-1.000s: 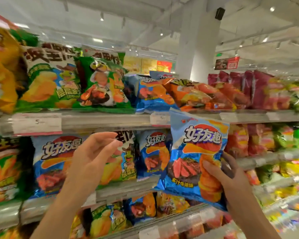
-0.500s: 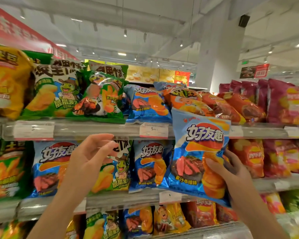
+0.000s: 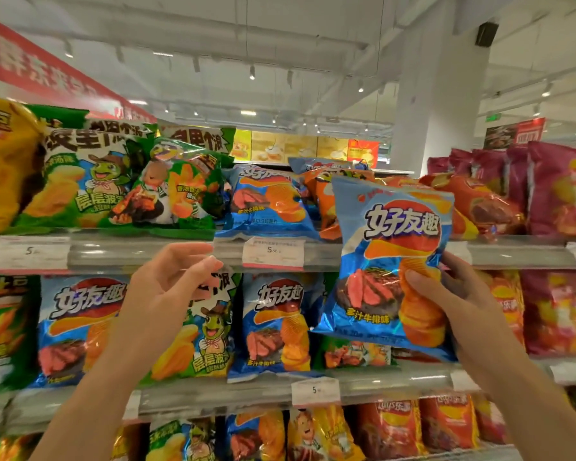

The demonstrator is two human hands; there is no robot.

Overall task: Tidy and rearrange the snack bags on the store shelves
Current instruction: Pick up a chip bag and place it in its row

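Fingers (image 3: 423,287) of my right hand (image 3: 459,304) clamp the blue bag (image 3: 393,261); my left hand (image 3: 170,291) is half-open, empty. I'd slide it flat onto the shelf (image 3: 147,251), label outward.

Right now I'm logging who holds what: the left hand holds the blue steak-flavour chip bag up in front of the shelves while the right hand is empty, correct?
Not quite. The head view shows the hands swapped: the right hand holds the blue steak-flavour chip bag up in front of the shelves, while the left hand is empty, fingers loosely curled.

right hand (image 3: 459,304) grips blue chip bag (image 3: 393,261) | left hand (image 3: 170,287) loosely curled, empty
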